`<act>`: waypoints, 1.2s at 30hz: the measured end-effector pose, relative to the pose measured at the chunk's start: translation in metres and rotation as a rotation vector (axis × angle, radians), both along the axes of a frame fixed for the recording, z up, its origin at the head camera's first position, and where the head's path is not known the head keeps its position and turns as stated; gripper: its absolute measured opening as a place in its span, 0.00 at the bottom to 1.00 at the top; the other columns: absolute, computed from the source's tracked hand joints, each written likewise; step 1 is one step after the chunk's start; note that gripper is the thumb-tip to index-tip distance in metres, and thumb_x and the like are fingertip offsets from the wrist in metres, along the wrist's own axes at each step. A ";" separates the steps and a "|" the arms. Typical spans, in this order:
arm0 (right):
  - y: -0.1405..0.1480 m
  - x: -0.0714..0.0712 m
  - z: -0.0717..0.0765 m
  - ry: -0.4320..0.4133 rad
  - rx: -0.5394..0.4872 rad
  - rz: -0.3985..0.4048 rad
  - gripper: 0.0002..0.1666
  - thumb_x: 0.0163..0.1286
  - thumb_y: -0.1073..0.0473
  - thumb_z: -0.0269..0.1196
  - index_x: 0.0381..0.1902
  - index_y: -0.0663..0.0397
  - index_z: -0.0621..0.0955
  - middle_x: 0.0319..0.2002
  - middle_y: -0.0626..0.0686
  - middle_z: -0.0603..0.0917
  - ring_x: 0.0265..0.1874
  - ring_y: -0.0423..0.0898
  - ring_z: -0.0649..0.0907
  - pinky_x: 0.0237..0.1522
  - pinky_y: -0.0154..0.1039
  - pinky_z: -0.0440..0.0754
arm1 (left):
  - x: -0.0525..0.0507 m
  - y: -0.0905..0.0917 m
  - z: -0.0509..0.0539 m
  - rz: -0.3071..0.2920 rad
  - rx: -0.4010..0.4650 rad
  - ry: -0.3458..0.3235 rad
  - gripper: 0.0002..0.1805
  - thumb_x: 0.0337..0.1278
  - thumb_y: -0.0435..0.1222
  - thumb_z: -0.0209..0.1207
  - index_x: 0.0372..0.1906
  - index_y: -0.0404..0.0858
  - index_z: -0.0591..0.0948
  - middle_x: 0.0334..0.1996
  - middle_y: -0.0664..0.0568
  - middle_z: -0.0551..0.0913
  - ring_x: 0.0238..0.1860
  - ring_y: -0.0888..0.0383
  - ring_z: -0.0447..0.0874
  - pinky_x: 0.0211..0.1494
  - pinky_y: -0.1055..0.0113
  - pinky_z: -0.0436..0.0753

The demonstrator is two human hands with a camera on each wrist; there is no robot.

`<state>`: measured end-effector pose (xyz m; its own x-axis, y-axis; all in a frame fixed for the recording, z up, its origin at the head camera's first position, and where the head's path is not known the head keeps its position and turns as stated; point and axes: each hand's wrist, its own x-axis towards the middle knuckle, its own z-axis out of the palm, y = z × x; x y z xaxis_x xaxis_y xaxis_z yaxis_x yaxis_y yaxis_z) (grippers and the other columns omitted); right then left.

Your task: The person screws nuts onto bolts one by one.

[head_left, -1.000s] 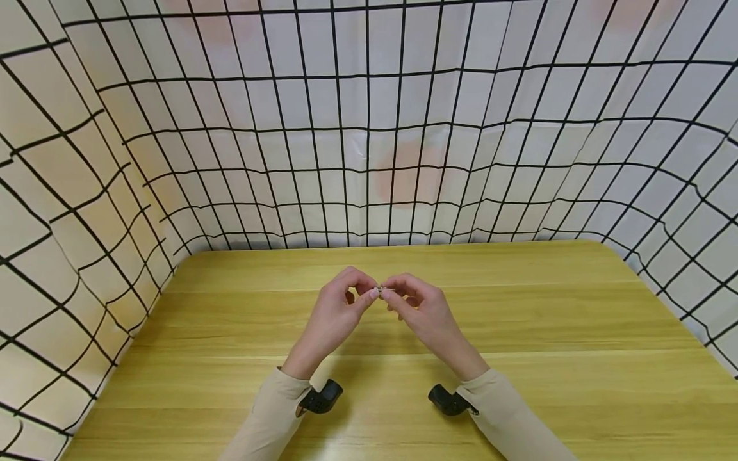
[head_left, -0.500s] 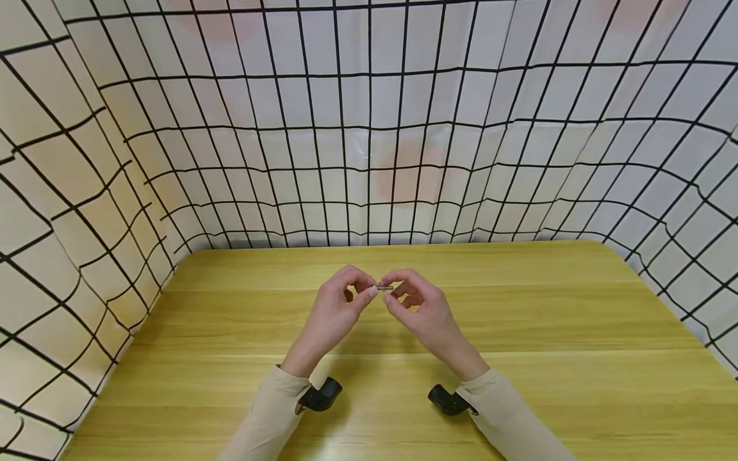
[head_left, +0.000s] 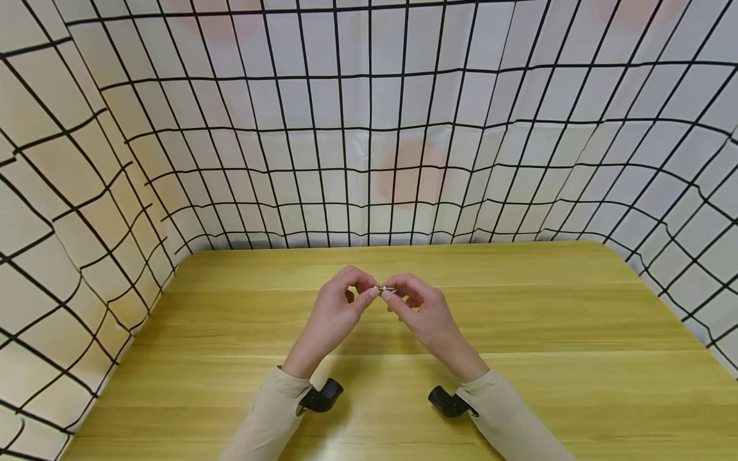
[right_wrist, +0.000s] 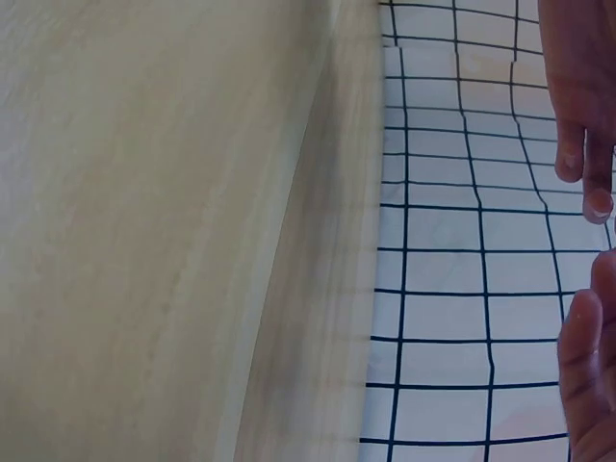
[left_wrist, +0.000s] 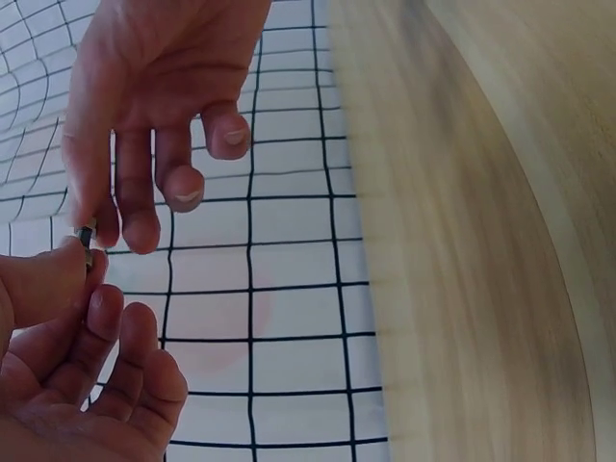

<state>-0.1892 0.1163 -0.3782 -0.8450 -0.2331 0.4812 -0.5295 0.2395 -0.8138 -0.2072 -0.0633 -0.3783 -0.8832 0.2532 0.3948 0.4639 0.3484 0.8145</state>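
Near the far middle of the table, a small metal rod-shaped piece [head_left: 387,288] with a wider part is held level between both hands. The left hand [head_left: 339,307] pinches its left end between thumb and index finger. At its other end, the thumb and index finger of the right hand [head_left: 423,314] close around it, with the rod's tip showing past the thumb. In the left wrist view the metal piece [left_wrist: 87,241] is mostly covered by the thumbs, and the other fingers curl loosely. Only parts of the left hand [right_wrist: 582,87] and right hand [right_wrist: 589,366] appear in the right wrist view; the piece is out of sight there.
A wooden table [head_left: 230,371] spreads under both hands. White sheeting with a black grid [head_left: 323,147] stands along its back and sides. Black wrist cameras [head_left: 321,396] sit at the beige cuffs.
Half a second ago the right thumb and index finger were spread apart around the rod; now they are together on it again. The left hand keeps its pinch nearly still.
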 end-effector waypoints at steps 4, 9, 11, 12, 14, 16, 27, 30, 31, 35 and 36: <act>0.001 -0.007 -0.012 -0.067 -0.008 -0.006 0.04 0.73 0.65 0.60 0.41 0.61 0.81 0.34 0.51 0.81 0.32 0.59 0.81 0.28 0.41 0.79 | 0.000 0.000 0.000 -0.010 0.005 0.009 0.02 0.65 0.35 0.62 0.39 0.42 0.82 0.33 0.58 0.76 0.37 0.60 0.73 0.38 0.62 0.70; 0.006 -0.016 -0.026 -0.091 -0.003 -0.006 0.06 0.73 0.59 0.61 0.43 0.56 0.82 0.37 0.48 0.81 0.36 0.56 0.81 0.30 0.41 0.79 | 0.000 0.001 -0.002 -0.012 0.006 0.002 0.03 0.66 0.36 0.61 0.39 0.41 0.82 0.33 0.58 0.75 0.37 0.60 0.72 0.38 0.62 0.70; 0.007 -0.018 -0.027 -0.069 -0.003 -0.010 0.08 0.72 0.58 0.63 0.46 0.51 0.81 0.39 0.47 0.82 0.37 0.52 0.82 0.31 0.41 0.79 | -0.001 0.001 -0.002 -0.010 0.004 -0.001 0.02 0.66 0.36 0.61 0.39 0.41 0.82 0.33 0.58 0.76 0.37 0.60 0.72 0.38 0.62 0.70; 0.008 -0.018 -0.027 -0.053 -0.002 -0.012 0.09 0.71 0.58 0.64 0.47 0.49 0.81 0.41 0.46 0.82 0.38 0.50 0.82 0.32 0.40 0.79 | -0.001 0.001 -0.002 -0.010 0.002 -0.002 0.02 0.66 0.36 0.61 0.39 0.41 0.82 0.33 0.58 0.76 0.37 0.60 0.72 0.38 0.62 0.70; 0.009 -0.019 -0.027 -0.019 0.001 -0.017 0.13 0.68 0.58 0.67 0.50 0.45 0.80 0.43 0.44 0.82 0.40 0.46 0.82 0.34 0.39 0.79 | -0.001 0.001 -0.002 -0.009 0.003 -0.002 0.02 0.66 0.35 0.62 0.39 0.42 0.82 0.33 0.58 0.76 0.37 0.60 0.73 0.38 0.62 0.70; 0.010 -0.020 -0.027 0.014 0.003 -0.011 0.15 0.67 0.59 0.67 0.51 0.44 0.79 0.45 0.44 0.81 0.40 0.45 0.82 0.34 0.39 0.79 | -0.001 0.001 -0.002 -0.009 0.003 -0.002 0.02 0.65 0.35 0.62 0.39 0.42 0.82 0.34 0.58 0.76 0.36 0.60 0.73 0.38 0.62 0.70; 0.005 -0.013 -0.017 0.026 0.011 -0.020 0.12 0.67 0.70 0.65 0.45 0.53 0.80 0.40 0.48 0.82 0.34 0.48 0.81 0.31 0.41 0.79 | 0.000 0.002 -0.001 -0.008 -0.006 -0.010 0.03 0.66 0.37 0.61 0.39 0.41 0.82 0.33 0.58 0.76 0.37 0.60 0.72 0.38 0.61 0.70; 0.003 -0.006 -0.008 0.011 0.013 -0.017 0.09 0.67 0.70 0.64 0.44 0.57 0.80 0.39 0.51 0.82 0.33 0.50 0.81 0.31 0.40 0.79 | 0.000 0.002 -0.001 -0.006 -0.005 -0.014 0.03 0.66 0.37 0.61 0.39 0.41 0.82 0.33 0.58 0.76 0.37 0.60 0.72 0.38 0.61 0.70; 0.003 -0.004 -0.005 0.008 0.010 -0.013 0.08 0.68 0.70 0.63 0.44 0.58 0.80 0.39 0.52 0.82 0.33 0.51 0.81 0.30 0.39 0.79 | 0.000 0.002 -0.001 -0.006 -0.004 -0.013 0.03 0.66 0.36 0.62 0.39 0.41 0.82 0.33 0.58 0.76 0.37 0.60 0.72 0.38 0.61 0.70; 0.002 -0.001 0.001 -0.012 0.005 0.000 0.04 0.71 0.67 0.61 0.42 0.60 0.80 0.36 0.53 0.81 0.31 0.50 0.80 0.29 0.40 0.79 | 0.001 0.003 -0.002 -0.013 0.002 -0.008 0.01 0.66 0.36 0.62 0.38 0.42 0.82 0.33 0.58 0.75 0.37 0.60 0.72 0.37 0.62 0.70; 0.002 -0.001 0.001 -0.021 0.002 0.002 0.03 0.72 0.67 0.60 0.42 0.60 0.80 0.35 0.53 0.81 0.31 0.51 0.81 0.29 0.42 0.79 | 0.001 0.003 -0.002 -0.015 0.006 -0.006 0.01 0.65 0.35 0.62 0.38 0.43 0.82 0.32 0.58 0.75 0.37 0.60 0.72 0.37 0.62 0.69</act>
